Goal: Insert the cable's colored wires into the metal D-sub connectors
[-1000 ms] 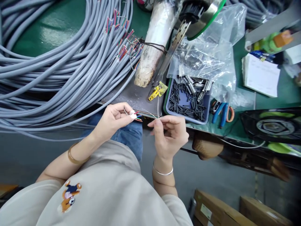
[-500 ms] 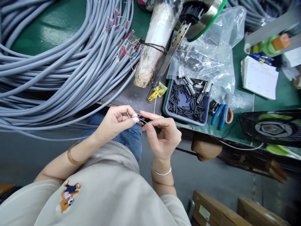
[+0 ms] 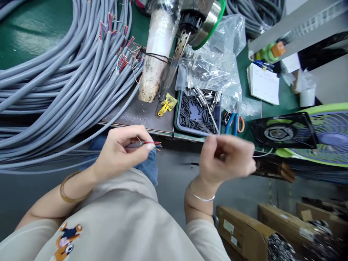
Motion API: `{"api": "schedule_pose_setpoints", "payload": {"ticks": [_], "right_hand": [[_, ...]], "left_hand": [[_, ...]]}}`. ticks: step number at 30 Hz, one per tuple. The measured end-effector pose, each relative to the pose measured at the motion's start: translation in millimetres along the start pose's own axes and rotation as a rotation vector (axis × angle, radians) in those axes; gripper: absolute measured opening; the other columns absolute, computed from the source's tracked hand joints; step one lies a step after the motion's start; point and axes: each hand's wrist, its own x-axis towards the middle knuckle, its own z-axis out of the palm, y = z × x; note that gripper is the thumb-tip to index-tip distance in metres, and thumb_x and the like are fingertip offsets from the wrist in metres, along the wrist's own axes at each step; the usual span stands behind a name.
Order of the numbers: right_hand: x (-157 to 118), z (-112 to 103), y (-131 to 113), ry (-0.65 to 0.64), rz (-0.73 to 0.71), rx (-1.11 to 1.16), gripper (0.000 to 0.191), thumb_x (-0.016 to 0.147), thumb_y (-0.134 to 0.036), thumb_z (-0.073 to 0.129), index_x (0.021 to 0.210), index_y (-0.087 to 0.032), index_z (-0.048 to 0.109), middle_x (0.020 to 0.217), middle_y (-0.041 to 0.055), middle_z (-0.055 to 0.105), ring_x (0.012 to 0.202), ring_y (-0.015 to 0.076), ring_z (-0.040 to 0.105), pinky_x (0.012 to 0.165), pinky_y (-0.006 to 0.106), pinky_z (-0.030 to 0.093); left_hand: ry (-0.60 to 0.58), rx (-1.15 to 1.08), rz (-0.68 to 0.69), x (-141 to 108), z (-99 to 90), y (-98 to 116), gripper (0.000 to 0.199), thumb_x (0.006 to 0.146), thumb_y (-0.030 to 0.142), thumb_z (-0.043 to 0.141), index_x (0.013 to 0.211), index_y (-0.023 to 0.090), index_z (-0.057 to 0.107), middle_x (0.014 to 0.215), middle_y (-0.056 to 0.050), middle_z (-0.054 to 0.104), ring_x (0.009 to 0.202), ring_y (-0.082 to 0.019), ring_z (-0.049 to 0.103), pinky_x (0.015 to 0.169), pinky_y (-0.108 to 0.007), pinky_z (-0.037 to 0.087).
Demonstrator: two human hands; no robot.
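Observation:
My left hand (image 3: 126, 150) is closed around the end of a grey cable (image 3: 133, 144), with thin red, blue and green wires (image 3: 157, 145) sticking out past the fingertips. To the right and apart from it, my right hand (image 3: 227, 157) is curled with thumb and fingers together, slightly blurred. What it holds, if anything, I cannot make out. A thin silvery strip (image 3: 210, 114) runs over the tray towards its thumb; whether they touch is unclear. Just beyond lies the purple tray (image 3: 194, 129) of small black tubes (image 3: 186, 112) and metal connector strips (image 3: 196, 93).
Grey cables (image 3: 81, 79) with bared wire ends cover the left bench. A plastic-wrapped post (image 3: 154, 54), a wire spool (image 3: 210, 27) and a yellow clip (image 3: 164, 108) stand beyond my hands. Pliers (image 3: 230, 123), a notepad (image 3: 263, 83) and a black fan (image 3: 282, 132) are to the right.
My right hand has moved away to the right from the wire ends, and the hands are now apart. My left hand still grips the cable. The view has shifted to the right.

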Motion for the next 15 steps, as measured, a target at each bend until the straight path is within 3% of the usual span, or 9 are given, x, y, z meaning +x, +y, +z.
{"api": "schedule_pose_setpoints", "payload": {"ticks": [4, 6, 8, 11, 13, 15], "right_hand": [[33, 23, 51, -0.351, 0.186, -0.369, 0.009, 0.095, -0.026, 0.065, 0.088, -0.021, 0.066, 0.066, -0.0004, 0.063, 0.058, 0.0155, 0.057, 0.062, 0.032, 0.039], [44, 43, 71, -0.417, 0.247, -0.375, 0.007, 0.095, -0.025, 0.064, 0.091, -0.020, 0.067, 0.074, 0.0032, 0.066, 0.069, 0.0193, 0.062, 0.071, 0.035, 0.043], [50, 62, 82, -0.461, 0.248, -0.320, 0.010, 0.097, -0.028, 0.063, 0.093, -0.020, 0.066, 0.081, 0.0050, 0.068, 0.079, 0.0214, 0.064, 0.078, 0.036, 0.045], [56, 82, 85, -0.550, 0.181, -0.273, 0.006, 0.095, -0.023, 0.064, 0.090, -0.020, 0.065, 0.094, 0.0081, 0.071, 0.092, 0.0237, 0.065, 0.082, 0.037, 0.045], [59, 87, 82, -0.614, 0.148, -0.274, 0.005, 0.093, -0.018, 0.064, 0.088, -0.020, 0.064, 0.101, 0.0101, 0.071, 0.093, 0.0233, 0.063, 0.079, 0.036, 0.043], [62, 88, 80, -0.672, 0.133, -0.291, 0.004, 0.090, -0.015, 0.064, 0.089, -0.019, 0.064, 0.105, 0.0114, 0.071, 0.085, 0.0214, 0.060, 0.075, 0.036, 0.040]], "left_hand": [[-0.286, 0.168, 0.266, -2, 10.8, 17, 0.017, 0.086, 0.007, 0.063, 0.081, 0.018, 0.074, 0.070, -0.004, 0.068, 0.058, -0.011, 0.054, 0.053, -0.024, 0.040], [-0.296, 0.191, 0.300, -3, 15.9, 14, 0.019, 0.085, 0.006, 0.060, 0.077, 0.018, 0.073, 0.068, -0.004, 0.066, 0.058, -0.012, 0.055, 0.053, -0.025, 0.040], [-0.167, 0.158, 0.230, -3, 16.9, 5, 0.016, 0.083, 0.009, 0.064, 0.073, 0.018, 0.071, 0.062, -0.002, 0.062, 0.054, -0.011, 0.050, 0.049, -0.024, 0.035], [0.149, -0.003, -0.039, -2, 8.5, -14, 0.010, 0.079, 0.013, 0.071, 0.070, 0.018, 0.068, 0.065, 0.000, 0.061, 0.053, -0.008, 0.045, 0.046, -0.021, 0.030], [0.317, -0.149, -0.158, -1, -0.4, -24, 0.011, 0.075, 0.016, 0.075, 0.068, 0.018, 0.066, 0.060, 0.003, 0.054, 0.048, -0.005, 0.035, 0.043, -0.020, 0.024], [0.389, -0.274, -0.235, 0, -7.7, -31, 0.014, 0.070, 0.019, 0.078, 0.066, 0.017, 0.064, 0.056, 0.005, 0.047, 0.045, -0.004, 0.029, 0.042, -0.019, 0.020]]}}
